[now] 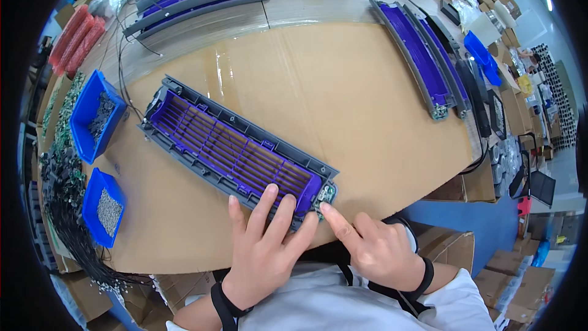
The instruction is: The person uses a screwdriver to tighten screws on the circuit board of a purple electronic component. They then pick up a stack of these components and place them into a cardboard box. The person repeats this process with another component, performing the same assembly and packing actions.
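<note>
A long grey housing (pixel 190 95) with a purple slatted grille (pixel 236 147) lies aslant before me, its near end by my hands. My left hand (pixel 263 257) has its fingers spread, resting on the near edge of the housing and the grille. At the housing's right end sits a small green circuit board (pixel 329 194). My right hand (pixel 376 245) touches the board with its stretched index fingertip; its other fingers are bent and its thumb is hidden. I see nothing held in either hand. Thin black cables (pixel 125 89) run from the housing's far left end.
Two blue bins, one with dark parts (pixel 79 129) and one with small light parts (pixel 98 233), stand left. Black cables (pixel 79 251) and circuit boards (pixel 64 116) lie beyond them. More grey-purple housings lie at the back (pixel 202 0) and right (pixel 410 55). Brown cardboard (pixel 306 86) covers the table.
</note>
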{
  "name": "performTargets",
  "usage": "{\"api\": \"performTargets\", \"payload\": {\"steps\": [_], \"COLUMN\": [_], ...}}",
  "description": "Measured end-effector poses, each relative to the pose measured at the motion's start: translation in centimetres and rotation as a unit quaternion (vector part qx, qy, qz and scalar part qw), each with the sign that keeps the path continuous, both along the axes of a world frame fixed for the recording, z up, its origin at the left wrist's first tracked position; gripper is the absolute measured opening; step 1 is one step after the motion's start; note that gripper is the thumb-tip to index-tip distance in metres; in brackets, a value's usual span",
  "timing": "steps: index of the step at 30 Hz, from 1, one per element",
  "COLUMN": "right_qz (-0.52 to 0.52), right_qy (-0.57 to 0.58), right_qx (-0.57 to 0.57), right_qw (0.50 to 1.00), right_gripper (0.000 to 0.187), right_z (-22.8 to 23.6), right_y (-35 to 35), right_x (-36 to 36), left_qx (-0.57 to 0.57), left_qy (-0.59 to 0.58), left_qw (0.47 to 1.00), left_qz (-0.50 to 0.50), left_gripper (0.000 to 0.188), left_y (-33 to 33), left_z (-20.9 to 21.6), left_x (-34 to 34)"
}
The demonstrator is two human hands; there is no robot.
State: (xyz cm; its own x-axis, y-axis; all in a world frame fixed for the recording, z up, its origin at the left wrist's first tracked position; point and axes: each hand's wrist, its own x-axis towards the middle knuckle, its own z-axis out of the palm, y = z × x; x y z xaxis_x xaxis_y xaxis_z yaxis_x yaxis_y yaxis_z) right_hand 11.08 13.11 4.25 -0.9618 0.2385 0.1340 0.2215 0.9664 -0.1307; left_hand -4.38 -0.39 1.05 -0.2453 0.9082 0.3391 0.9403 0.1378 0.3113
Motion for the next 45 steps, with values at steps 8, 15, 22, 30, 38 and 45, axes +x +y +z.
{"api": "performTargets", "payload": {"steps": [8,15,22,30,38,45], "right_qz": [-0.048,-0.027,-0.033,0.088,0.113,0.098], "right_qy": [0.184,0.324,0.277,0.273,0.253,0.220], "right_qx": [-0.348,-0.450,-0.392,-0.405,-0.378,-0.399], "right_qw": [0.918,0.832,0.877,0.868,0.884,0.885], "right_gripper": [0.038,0.015,0.017,0.017,0.007,0.004], "right_z": [0.7,-1.0,0.7,0.2,0.2,0.3], "right_y": [1.9,2.9,2.7,2.2,2.9,3.5], "right_x": [0.0,-1.7,0.0,-3.3,-4.3,-5.7], "left_qx": [0.086,0.137,0.132,0.101,0.078,0.078], "left_qy": [-0.070,-0.139,-0.113,-0.082,-0.093,-0.099], "left_qw": [0.994,0.980,0.984,0.991,0.993,0.991], "left_qz": [0.009,0.024,0.030,0.021,-0.005,-0.035], "left_gripper": [0.029,0.036,0.035,0.031,0.025,0.021], "left_y": [0.0,-0.2,0.1,0.3,0.4,0.8], "left_z": [0.1,-0.1,-0.2,0.4,0.8,1.1], "left_x": [-0.3,-0.2,-0.2,-0.4,-1.2,-2.1]}}
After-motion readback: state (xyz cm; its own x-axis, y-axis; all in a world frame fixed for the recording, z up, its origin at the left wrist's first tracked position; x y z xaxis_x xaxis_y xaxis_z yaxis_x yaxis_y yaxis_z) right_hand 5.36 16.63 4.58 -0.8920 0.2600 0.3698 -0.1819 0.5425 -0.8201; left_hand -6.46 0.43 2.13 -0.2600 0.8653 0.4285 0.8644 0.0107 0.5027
